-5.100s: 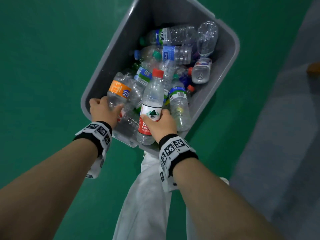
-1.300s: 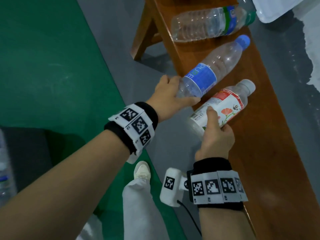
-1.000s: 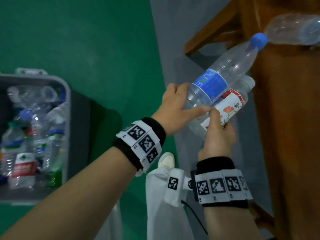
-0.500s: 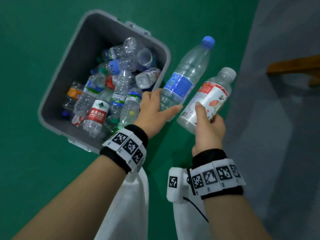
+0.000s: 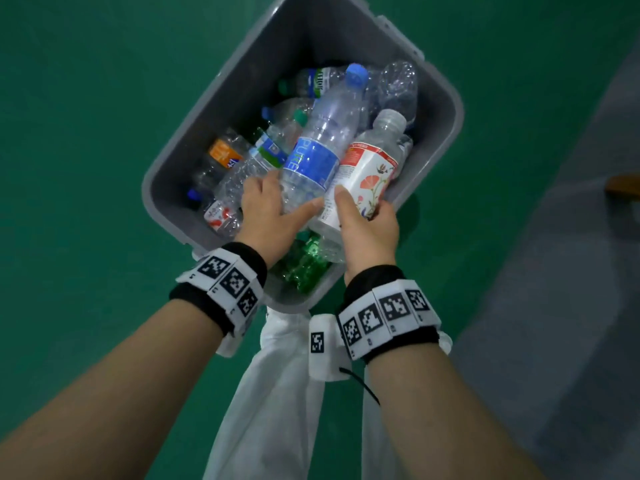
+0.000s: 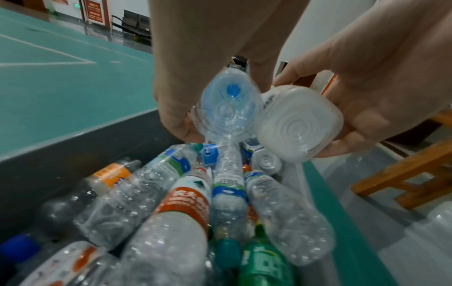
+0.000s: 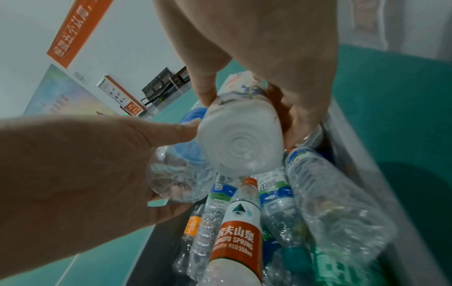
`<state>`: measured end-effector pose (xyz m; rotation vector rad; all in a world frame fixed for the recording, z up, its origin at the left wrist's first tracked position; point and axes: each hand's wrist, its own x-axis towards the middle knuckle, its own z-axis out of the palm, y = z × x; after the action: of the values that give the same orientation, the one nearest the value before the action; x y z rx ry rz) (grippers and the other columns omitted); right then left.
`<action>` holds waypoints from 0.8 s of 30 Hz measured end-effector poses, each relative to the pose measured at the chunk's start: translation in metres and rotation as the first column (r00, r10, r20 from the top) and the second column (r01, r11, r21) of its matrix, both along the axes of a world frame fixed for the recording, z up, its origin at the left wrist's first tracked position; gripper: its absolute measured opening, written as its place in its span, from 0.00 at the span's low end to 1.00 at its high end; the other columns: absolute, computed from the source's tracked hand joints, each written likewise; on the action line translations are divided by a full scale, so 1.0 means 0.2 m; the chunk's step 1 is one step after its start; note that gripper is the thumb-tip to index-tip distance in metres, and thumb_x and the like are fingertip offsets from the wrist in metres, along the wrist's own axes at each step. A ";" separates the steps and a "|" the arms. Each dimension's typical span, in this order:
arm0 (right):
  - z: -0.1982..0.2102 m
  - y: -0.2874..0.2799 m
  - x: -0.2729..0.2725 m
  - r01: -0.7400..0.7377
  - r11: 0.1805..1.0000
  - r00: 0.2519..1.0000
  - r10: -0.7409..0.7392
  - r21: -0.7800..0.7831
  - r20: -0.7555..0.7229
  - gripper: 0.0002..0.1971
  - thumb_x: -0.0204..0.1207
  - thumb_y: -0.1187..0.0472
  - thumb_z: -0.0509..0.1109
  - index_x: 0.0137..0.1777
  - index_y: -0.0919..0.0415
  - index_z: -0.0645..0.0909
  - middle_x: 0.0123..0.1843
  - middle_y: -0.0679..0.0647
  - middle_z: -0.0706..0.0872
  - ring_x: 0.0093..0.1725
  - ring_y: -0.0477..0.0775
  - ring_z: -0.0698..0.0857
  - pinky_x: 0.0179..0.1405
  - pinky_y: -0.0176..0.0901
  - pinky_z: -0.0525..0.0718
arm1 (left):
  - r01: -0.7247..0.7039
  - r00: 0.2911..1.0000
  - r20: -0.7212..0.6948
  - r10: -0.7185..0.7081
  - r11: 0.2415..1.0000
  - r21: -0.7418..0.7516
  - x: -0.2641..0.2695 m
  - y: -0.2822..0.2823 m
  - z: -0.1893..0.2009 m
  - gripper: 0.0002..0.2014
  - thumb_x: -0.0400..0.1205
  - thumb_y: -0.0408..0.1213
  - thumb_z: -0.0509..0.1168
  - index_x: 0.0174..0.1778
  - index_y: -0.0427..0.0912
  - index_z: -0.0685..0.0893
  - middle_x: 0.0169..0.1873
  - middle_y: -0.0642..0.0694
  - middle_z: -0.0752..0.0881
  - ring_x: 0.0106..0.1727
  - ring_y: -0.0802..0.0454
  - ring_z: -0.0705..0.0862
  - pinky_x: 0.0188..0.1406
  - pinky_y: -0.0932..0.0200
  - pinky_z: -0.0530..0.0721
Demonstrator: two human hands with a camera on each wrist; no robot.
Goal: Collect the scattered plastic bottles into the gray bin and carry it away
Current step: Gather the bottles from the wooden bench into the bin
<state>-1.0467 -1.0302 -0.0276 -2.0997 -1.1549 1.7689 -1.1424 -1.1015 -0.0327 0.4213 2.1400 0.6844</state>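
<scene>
The gray bin [image 5: 440,129] stands on the green floor, holding several plastic bottles. My left hand [image 5: 268,216] grips the base of a clear bottle with a blue label and blue cap [image 5: 318,157], held over the bin's pile. My right hand [image 5: 367,223] grips the base of a white bottle with a red flower label [image 5: 370,171], beside the blue one, over the bin's near right part. Both bottle bases face the wrist cameras: the blue-label bottle [image 6: 226,112] and the white bottle [image 7: 240,139]. A red-label bottle [image 7: 236,238] and a green bottle [image 6: 264,259] lie in the pile below.
Green court floor [image 5: 86,98] surrounds the bin; a grey floor strip [image 5: 561,306] runs along the right. A wooden bench [image 6: 403,170] stands to the right, its corner [image 5: 623,183] at the head view's edge. My white trouser legs [image 5: 273,393] are below the bin.
Both hands have carried the two bottles from the wooden bench leftward and now hold them over the bin's pile, where half a second ago they were beside its rim.
</scene>
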 end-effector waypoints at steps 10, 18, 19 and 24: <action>-0.23 0.18 -0.49 -0.088 0.994 0.994 0.092 -0.059 0.055 0.26 0.72 0.47 0.76 0.67 0.57 0.77 0.56 0.51 0.87 0.45 0.48 0.86 0.40 0.39 0.81 | 0.186 0.951 -0.232 -0.206 0.977 -0.108 -0.52 0.18 -0.30 0.35 0.80 0.57 0.63 0.76 0.38 0.64 0.67 0.38 0.66 0.70 0.43 0.67 0.72 0.51 0.67; -0.48 0.26 -0.63 -0.132 0.991 0.978 0.136 -0.034 0.161 0.30 0.73 0.44 0.74 0.69 0.59 0.72 0.62 0.57 0.83 0.58 0.60 0.85 0.61 0.58 0.84 | 0.290 0.870 -0.340 -0.357 0.928 -0.234 -0.73 0.32 -0.57 0.34 0.79 0.55 0.64 0.75 0.38 0.65 0.67 0.36 0.66 0.72 0.38 0.65 0.73 0.46 0.67; -0.50 0.26 -0.65 -0.144 0.989 0.975 0.147 -0.031 0.167 0.31 0.73 0.44 0.74 0.70 0.60 0.72 0.63 0.57 0.83 0.59 0.60 0.84 0.62 0.58 0.83 | 0.287 0.866 -0.342 -0.364 0.923 -0.256 -0.74 0.32 -0.59 0.34 0.79 0.54 0.64 0.75 0.37 0.64 0.68 0.34 0.66 0.73 0.37 0.64 0.73 0.45 0.66; -0.51 0.26 -0.68 -0.216 0.976 0.961 0.216 -0.021 0.171 0.35 0.75 0.40 0.69 0.76 0.60 0.68 0.69 0.58 0.80 0.65 0.62 0.82 0.64 0.60 0.81 | 0.287 0.844 -0.348 -0.409 0.891 -0.351 -0.74 0.34 -0.67 0.34 0.84 0.52 0.57 0.80 0.35 0.58 0.72 0.30 0.62 0.73 0.32 0.63 0.70 0.40 0.69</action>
<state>-1.1820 -0.9792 -0.1301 -2.2407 -1.4800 1.6990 -1.2906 -1.0335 -0.1659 0.8360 2.4161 0.0656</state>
